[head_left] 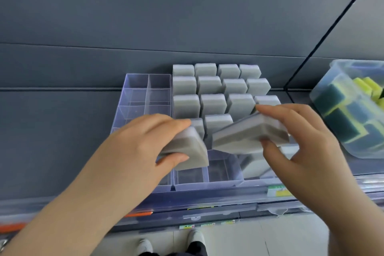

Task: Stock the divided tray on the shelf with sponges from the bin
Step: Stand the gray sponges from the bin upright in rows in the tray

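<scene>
A clear divided tray [207, 183] sits on the dark shelf. Several grey sponges [209, 84] stand upright in its far rows. My left hand [145, 141] grips one grey sponge [187, 149] between thumb and fingers, above the tray's near left compartments. My right hand [301, 137] pinches another grey sponge [247, 135], tilted, over the near right part of the tray. A further sponge [253, 164] leans in a near right compartment under that hand.
A second clear divided tray [137, 97] lies to the left, its compartments bare. A translucent bin [336, 93] of green-and-yellow sponges stands at the right on the shelf. The shelf's front edge carries price labels [278, 191]. My shoes [195, 239] show on the floor below.
</scene>
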A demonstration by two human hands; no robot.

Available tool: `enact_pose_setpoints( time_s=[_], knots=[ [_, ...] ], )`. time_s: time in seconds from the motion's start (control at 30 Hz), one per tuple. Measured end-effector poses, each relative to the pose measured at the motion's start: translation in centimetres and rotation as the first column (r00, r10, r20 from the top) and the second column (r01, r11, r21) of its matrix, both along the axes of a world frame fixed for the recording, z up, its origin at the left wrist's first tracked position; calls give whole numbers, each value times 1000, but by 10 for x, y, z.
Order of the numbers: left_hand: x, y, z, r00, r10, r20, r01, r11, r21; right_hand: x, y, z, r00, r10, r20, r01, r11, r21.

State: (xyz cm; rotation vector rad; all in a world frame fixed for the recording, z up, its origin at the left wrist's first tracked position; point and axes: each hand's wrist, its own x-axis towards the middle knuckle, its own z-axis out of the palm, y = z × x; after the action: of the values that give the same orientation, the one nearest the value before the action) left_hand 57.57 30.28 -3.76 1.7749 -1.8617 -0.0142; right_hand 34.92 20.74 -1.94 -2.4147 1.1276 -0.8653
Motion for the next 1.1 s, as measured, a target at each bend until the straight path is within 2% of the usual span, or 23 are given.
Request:
enact_pose_setpoints(
  time_s=[0.13, 0.5, 0.8, 1.1],
  knots=[
    [-6, -5, -8, 1000, 5, 8, -5, 1000, -2, -3, -6, -2, 999, 41, 8, -41, 999, 19],
    [-18, -16, -28, 998, 14, 55, -20, 993, 118, -11, -21, 1, 995, 97, -29, -98, 995, -11],
    [-25, -22, -49, 996, -48, 80, 34, 984, 176, -12, -21, 2, 983, 171, -72, -171, 985, 7],
    [-24, -21, -47, 993, -53, 103, 34, 984, 176, 1, -15, -2, 942, 279, -188, -258, 958, 128]
  ],
)
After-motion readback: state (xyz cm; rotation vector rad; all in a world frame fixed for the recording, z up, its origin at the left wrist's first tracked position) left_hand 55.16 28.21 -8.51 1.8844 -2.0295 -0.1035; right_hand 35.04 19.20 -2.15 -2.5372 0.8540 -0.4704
